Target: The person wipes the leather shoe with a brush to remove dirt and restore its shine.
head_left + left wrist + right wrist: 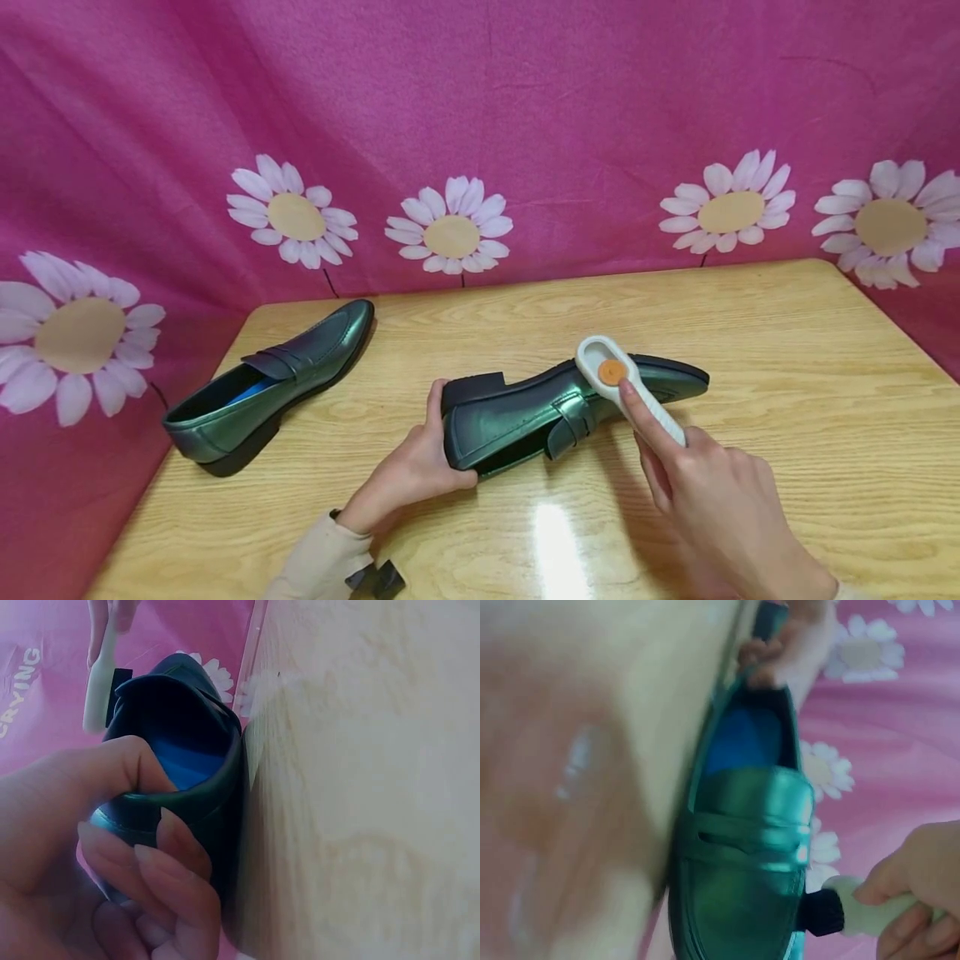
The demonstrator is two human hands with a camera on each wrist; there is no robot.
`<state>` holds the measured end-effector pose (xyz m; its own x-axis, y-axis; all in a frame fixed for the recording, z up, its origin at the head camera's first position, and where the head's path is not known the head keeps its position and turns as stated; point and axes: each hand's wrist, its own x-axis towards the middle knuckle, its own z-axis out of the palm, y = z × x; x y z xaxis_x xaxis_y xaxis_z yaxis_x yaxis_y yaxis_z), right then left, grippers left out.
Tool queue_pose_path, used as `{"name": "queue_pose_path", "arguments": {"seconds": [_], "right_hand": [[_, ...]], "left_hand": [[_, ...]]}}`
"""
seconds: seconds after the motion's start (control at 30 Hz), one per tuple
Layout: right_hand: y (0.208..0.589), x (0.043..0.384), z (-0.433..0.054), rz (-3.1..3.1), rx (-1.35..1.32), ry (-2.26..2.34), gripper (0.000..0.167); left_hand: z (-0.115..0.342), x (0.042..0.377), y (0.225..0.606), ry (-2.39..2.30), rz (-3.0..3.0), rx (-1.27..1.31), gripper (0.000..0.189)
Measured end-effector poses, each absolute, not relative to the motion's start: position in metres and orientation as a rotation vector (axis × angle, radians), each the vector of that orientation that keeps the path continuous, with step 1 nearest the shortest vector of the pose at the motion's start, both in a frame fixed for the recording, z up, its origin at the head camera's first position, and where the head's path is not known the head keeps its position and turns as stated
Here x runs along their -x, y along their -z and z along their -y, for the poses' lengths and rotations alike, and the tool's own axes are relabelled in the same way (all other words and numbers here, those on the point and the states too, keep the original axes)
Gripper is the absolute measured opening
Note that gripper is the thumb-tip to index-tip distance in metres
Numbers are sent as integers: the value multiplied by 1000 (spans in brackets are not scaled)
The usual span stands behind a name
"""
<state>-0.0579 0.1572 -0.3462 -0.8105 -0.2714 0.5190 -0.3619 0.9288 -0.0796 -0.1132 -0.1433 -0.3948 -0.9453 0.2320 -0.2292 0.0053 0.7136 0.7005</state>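
A shiny dark green loafer (pixel 517 421) lies tipped on its side on the wooden table, its toe pointing right. At the heel, my left hand (pixel 420 462) grips it, with the thumb hooked inside the opening in the left wrist view and the fingers around the back. My right hand (pixel 720 500) holds a white-handled shoe brush (pixel 660 417), index finger on its orange button. The brush's black bristles (pixel 823 912) meet the side of the loafer's front part in the right wrist view. Blue lining (pixel 184 765) shows inside the shoe.
The matching loafer (pixel 277 383) stands upright at the left of the table (pixel 825 375), toe pointing away. A pink cloth (pixel 570 125) with white daisies hangs behind the table and along its sides. A small black piece (pixel 388 579) is by the left sleeve.
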Motion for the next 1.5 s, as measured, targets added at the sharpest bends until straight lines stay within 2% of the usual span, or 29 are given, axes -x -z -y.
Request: {"name": "queue_pose_path", "arguments": {"seconds": [0.1,0.2,0.43,0.5,0.6,0.67,0.8,0.93,1.03,1.1,1.23,1.5], "right_hand": [[350,55,-154,2538,-508,-268,44],[347,55,-155,2589,-491,-285,48],[343,61,-168,2587,-473,-242,44],[344,58,-167,2626,-503,-277,50],[346,51,-164,2702,-562,-317,70],[346,49,-163,2741,-569,-328,70],[347,52,-168,2734,-495,-343,67],[351,60,-174,2578,-486,-311,45],[353,60,-174,2562,-538,-311,44],[352,57,-171,2629,-558,-327,45],[349,53,-168,2720,-519,-353,67],[350,56,-172,2681,-495,-325,63]], "left_hand": [[144,112,394,-1065,-2629,-195,124],[144,112,395,-1073,-2635,-203,124],[144,112,394,-1069,-2628,-194,125],[144,112,394,-1060,-2636,-195,125],[144,112,393,-1051,-2647,-197,125],[145,112,393,-1056,-2649,-193,125],[145,113,395,-1065,-2640,-184,124],[145,113,396,-1064,-2629,-173,124],[145,114,397,-1072,-2623,-173,124],[145,114,397,-1082,-2620,-180,123],[144,114,397,-1095,-2617,-193,122],[143,115,395,-1084,-2618,-166,123]]}}
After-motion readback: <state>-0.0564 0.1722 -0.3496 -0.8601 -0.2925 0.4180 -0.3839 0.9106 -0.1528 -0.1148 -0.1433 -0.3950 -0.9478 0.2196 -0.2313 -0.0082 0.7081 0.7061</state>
